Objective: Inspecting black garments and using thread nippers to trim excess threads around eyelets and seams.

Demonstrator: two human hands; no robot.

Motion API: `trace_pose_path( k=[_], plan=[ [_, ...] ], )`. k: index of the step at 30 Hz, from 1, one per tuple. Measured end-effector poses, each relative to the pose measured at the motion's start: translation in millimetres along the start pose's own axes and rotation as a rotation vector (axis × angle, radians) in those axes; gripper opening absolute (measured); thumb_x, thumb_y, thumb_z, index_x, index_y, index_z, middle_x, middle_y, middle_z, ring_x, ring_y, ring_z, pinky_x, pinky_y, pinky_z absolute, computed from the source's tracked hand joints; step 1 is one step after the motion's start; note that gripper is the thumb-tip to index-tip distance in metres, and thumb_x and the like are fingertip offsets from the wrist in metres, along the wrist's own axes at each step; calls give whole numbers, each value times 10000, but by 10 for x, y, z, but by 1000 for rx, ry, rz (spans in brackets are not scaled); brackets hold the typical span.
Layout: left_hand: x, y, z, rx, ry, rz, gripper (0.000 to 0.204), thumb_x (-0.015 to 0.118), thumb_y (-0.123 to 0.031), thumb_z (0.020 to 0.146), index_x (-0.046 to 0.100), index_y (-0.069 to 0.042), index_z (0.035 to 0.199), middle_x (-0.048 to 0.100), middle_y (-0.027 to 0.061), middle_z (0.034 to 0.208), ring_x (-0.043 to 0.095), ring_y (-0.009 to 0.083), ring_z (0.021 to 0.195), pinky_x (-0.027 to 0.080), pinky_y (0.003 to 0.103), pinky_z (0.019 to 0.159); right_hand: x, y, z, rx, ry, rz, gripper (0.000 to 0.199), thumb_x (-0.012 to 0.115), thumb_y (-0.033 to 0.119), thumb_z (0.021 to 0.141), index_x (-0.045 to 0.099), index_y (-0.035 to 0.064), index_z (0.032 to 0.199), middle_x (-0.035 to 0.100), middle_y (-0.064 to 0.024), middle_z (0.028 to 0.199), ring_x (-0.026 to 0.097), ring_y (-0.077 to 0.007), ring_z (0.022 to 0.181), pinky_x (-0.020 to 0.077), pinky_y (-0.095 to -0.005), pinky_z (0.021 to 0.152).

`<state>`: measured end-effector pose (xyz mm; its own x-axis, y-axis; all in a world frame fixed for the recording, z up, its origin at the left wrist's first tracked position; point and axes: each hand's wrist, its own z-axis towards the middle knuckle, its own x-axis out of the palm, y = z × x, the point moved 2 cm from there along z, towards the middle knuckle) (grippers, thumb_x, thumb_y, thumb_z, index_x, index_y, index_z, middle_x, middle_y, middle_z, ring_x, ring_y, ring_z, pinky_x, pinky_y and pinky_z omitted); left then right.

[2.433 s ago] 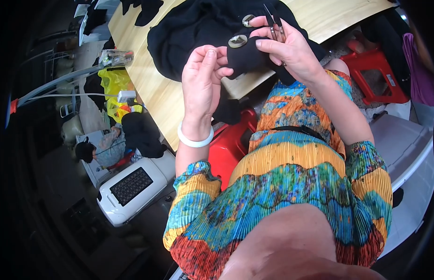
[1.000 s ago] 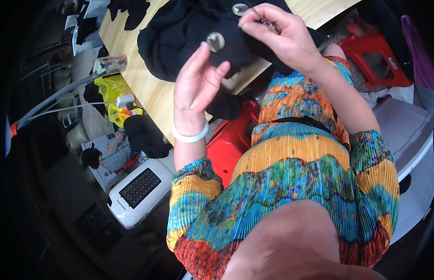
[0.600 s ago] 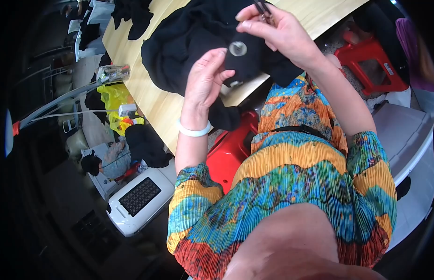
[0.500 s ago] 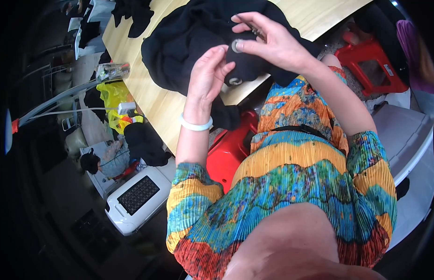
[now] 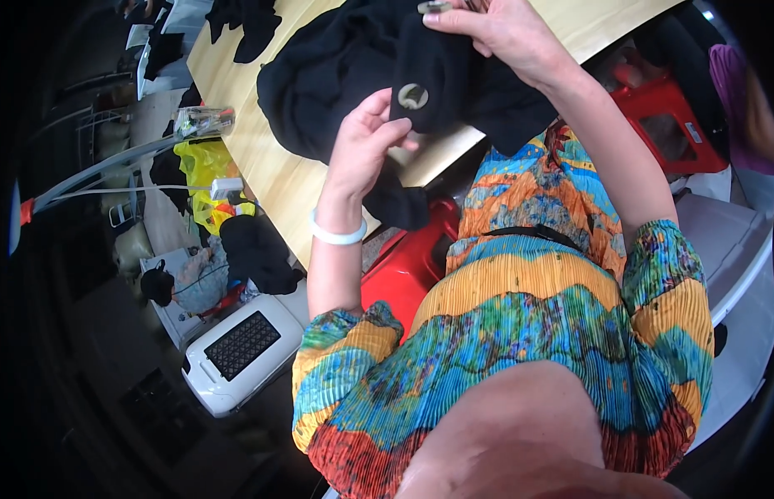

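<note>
A black knit garment (image 5: 345, 75) lies bunched over the table's near edge. My left hand (image 5: 366, 150) pinches the edge of a strip of it between thumb and fingers, right beside a large round grey-brown button (image 5: 412, 96) on the cloth. Farther up the strip, my right hand (image 5: 520, 41) is closed on the garment, its thumb tip next to a second button (image 5: 434, 7). Something thin and dark shows between the right fingers at the top rim, too cut off to name.
The light wooden table (image 5: 279, 191) runs diagonally. Along its left side are a clear container (image 5: 204, 122), a yellow plastic bag (image 5: 200, 170) and a white plug block (image 5: 226, 188). Red stools (image 5: 403, 279) stand under the table edge and at the right (image 5: 670, 137).
My right hand has moved up and away from my left. The garment strip is now drawn up between them, its button facing me. My left hand has shifted slightly down and left.
</note>
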<state>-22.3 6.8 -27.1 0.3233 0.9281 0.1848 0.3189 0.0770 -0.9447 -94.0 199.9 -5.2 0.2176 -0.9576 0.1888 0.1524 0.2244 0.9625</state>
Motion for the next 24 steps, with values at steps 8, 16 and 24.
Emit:
trace_pose_path(
  k=[8, 16, 24],
  plan=[
    [330, -346, -188, 93, 95, -422, 367, 423, 66, 786, 422, 29, 1151, 562, 121, 1013, 604, 165, 759, 533, 270, 635, 110, -201, 93, -117, 47, 102, 358, 593, 34, 748, 451, -21, 1073, 538, -70, 839, 530, -107, 765, 446, -235, 675],
    [197, -213, -172, 123, -15, -427, 319, 410, 48, 799, 451, 25, 1114, 549, 118, 1035, 590, 184, 819, 539, 287, 641, 21, -45, -321, -143, 88, -11, 295, 581, 68, 772, 506, -3, 1048, 578, -22, 782, 549, -63, 752, 420, -181, 702],
    [289, -267, -130, 85, -75, -477, 215, 453, -73, 859, 489, 22, 1049, 558, 115, 992, 587, 173, 807, 546, 285, 615, 145, 58, -511, -232, 224, -217, 405, 620, 20, 730, 487, 22, 1112, 590, -9, 913, 397, 9, 603, 317, -132, 536]
  ],
)
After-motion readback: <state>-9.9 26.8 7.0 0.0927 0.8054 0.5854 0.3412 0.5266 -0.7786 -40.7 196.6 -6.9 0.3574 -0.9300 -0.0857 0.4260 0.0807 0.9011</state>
